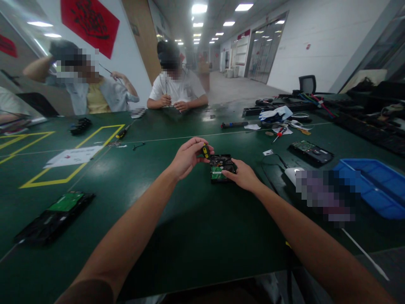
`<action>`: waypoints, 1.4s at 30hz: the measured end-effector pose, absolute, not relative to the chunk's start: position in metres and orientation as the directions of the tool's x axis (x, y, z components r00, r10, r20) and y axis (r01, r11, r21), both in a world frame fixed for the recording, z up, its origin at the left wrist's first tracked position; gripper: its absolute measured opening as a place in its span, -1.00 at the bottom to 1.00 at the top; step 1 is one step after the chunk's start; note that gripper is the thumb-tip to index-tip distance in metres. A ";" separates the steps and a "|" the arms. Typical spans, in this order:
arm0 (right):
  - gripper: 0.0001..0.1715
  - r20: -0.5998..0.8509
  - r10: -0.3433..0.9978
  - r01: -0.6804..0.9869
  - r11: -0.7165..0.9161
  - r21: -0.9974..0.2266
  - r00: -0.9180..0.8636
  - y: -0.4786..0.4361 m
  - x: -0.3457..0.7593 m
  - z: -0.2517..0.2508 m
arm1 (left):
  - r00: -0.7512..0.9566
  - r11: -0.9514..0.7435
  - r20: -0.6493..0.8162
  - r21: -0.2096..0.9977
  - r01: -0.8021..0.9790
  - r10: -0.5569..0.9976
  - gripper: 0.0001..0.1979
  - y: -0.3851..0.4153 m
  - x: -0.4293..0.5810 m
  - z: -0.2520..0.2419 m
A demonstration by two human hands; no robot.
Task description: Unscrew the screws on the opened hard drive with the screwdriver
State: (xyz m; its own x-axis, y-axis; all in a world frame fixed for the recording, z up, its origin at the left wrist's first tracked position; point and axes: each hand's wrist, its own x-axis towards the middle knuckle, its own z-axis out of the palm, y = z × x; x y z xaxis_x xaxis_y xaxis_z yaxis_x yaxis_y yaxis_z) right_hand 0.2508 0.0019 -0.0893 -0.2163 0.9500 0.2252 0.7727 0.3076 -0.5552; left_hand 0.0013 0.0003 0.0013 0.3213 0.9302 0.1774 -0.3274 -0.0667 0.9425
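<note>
A hard drive (218,175) with a green circuit board lies on the dark green table in front of me. My right hand (243,175) grips its right side, the thumb resting over the board. In my left hand (190,158) is a screwdriver with a yellow and black handle (205,151), held between thumb and fingers at the drive's upper left corner. The screwdriver's tip is too small to make out against the drive.
Another hard drive (311,152) lies right, near a blue tray (376,181) and a phone-like device with a blurred screen (325,194). A third drive (53,217) is at left. Red-handled screwdriver (279,134), gloves (276,114) and paper (72,156) lie further off. Two people sit opposite.
</note>
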 end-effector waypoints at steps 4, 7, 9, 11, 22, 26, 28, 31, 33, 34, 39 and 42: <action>-0.35 0.215 0.955 0.769 0.294 -0.568 -0.206 0.002 0.250 -0.090 | 0.306 -0.082 0.187 0.942 -0.325 0.933 -0.77 -0.001 0.004 0.001; -0.36 0.231 0.949 0.763 0.310 -0.567 -0.214 0.002 0.250 -0.090 | 0.302 -0.127 0.212 0.952 -0.278 0.929 -0.74 -0.003 0.005 0.002; -0.37 0.242 0.943 0.759 0.329 -0.562 -0.229 0.003 0.250 -0.090 | 0.299 -0.155 0.228 0.956 -0.250 0.927 -0.71 -0.003 0.005 0.001; -0.37 0.243 0.940 0.757 0.338 -0.560 -0.240 0.003 0.250 -0.090 | 0.295 -0.173 0.240 0.956 -0.238 0.925 -0.70 -0.003 0.005 0.000; -0.39 0.223 0.953 0.758 0.298 -0.580 -0.204 0.000 0.249 -0.088 | 0.317 -0.192 0.251 0.960 -0.204 0.915 -0.73 0.001 0.002 -0.003; -0.39 0.231 0.951 0.765 0.302 -0.569 -0.203 0.000 0.250 -0.087 | 0.342 -0.151 0.233 0.957 -0.249 0.911 -0.70 -0.002 0.003 0.000; -0.39 0.223 0.951 0.767 0.304 -0.565 -0.213 0.001 0.250 -0.087 | 0.343 -0.130 0.222 0.954 -0.271 0.913 -0.71 -0.003 0.004 0.001; -0.38 0.219 0.947 0.762 0.320 -0.562 -0.236 0.002 0.251 -0.087 | 0.347 -0.093 0.198 0.951 -0.296 0.917 -0.73 -0.004 0.005 0.003; -0.37 0.217 0.949 0.765 0.312 -0.564 -0.227 0.002 0.251 -0.087 | 0.352 -0.074 0.189 0.946 -0.317 0.917 -0.76 -0.005 0.005 0.003; -0.36 0.216 0.952 0.766 0.304 -0.566 -0.219 0.002 0.251 -0.087 | 0.355 -0.064 0.185 0.943 -0.327 0.917 -0.78 -0.005 0.005 0.003; -0.40 0.219 0.952 0.766 0.303 -0.567 -0.214 0.000 0.250 -0.086 | 0.364 -0.004 0.144 0.933 -0.359 0.920 -0.83 -0.004 0.005 0.003; -0.40 0.222 0.948 0.763 0.315 -0.564 -0.227 0.000 0.250 -0.086 | 0.359 -0.006 0.148 0.930 -0.367 0.921 -0.83 -0.003 0.006 0.001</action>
State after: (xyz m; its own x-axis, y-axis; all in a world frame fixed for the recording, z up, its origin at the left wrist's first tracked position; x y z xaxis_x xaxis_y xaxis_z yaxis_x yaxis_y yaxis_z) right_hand 0.2500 0.0003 -0.0861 -0.2272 0.9481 0.2222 0.7632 0.3151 -0.5641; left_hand 0.0060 -0.0027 0.0010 0.3592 0.9215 0.1477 -0.3673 -0.0059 0.9301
